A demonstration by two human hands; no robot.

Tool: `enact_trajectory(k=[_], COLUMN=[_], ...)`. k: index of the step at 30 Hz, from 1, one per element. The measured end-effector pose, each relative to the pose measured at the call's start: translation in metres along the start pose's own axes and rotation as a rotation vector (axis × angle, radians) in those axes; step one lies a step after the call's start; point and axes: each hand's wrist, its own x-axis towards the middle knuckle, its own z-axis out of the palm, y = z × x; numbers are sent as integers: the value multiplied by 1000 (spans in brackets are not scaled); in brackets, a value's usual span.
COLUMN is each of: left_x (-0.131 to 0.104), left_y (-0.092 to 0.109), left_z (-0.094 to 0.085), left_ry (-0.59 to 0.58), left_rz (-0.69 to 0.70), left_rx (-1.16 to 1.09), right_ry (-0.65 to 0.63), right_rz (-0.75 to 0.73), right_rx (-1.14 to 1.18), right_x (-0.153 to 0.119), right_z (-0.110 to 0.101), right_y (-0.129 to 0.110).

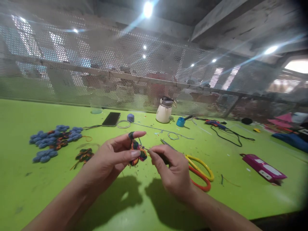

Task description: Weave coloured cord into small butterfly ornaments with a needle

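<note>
My left hand [113, 157] pinches a small multicoloured crocheted piece [139, 154] between thumb and fingers, with dark yarn wrapped round its raised index finger. Closed on a thin crochet hook [146, 149], my right hand [169, 168] meets the piece from the right; the hook's tip is at the piece's upper edge. Left of my hands lie blue crocheted flowers [44, 155] and a multicoloured flower [84, 155] with loose yarn tails. Scissors [199, 168] with yellow and orange handles rest partly behind my right hand.
Farther back on the green table [21, 192] are a phone [111, 119], a blue-grey yarn roll [130, 117], a white jug [164, 110] and a blue pot [180, 121]. A magenta power strip [264, 168] lies right, below black cords. Perforated metal panel [115, 70] stands behind.
</note>
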Motion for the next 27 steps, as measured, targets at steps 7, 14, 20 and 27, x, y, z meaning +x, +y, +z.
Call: enact_trajectory(k=[7, 14, 20, 27], left_x=[-4, -1, 1, 2], left_y=[6, 2, -2, -15], left_z=[-8, -9, -9, -7], left_ry=[31, -10, -45, 21], left_rz=[44, 49, 12, 375], left_rx=[-41, 65, 160, 538], right_ry=[-111, -243, -260, -192], right_rz=[-174, 267, 535, 835], right_rx=[-145, 275, 390, 825], right_x=[7, 9, 12, 8], right_z=[-17, -16, -12, 0], right_y=[3, -4, 2, -3])
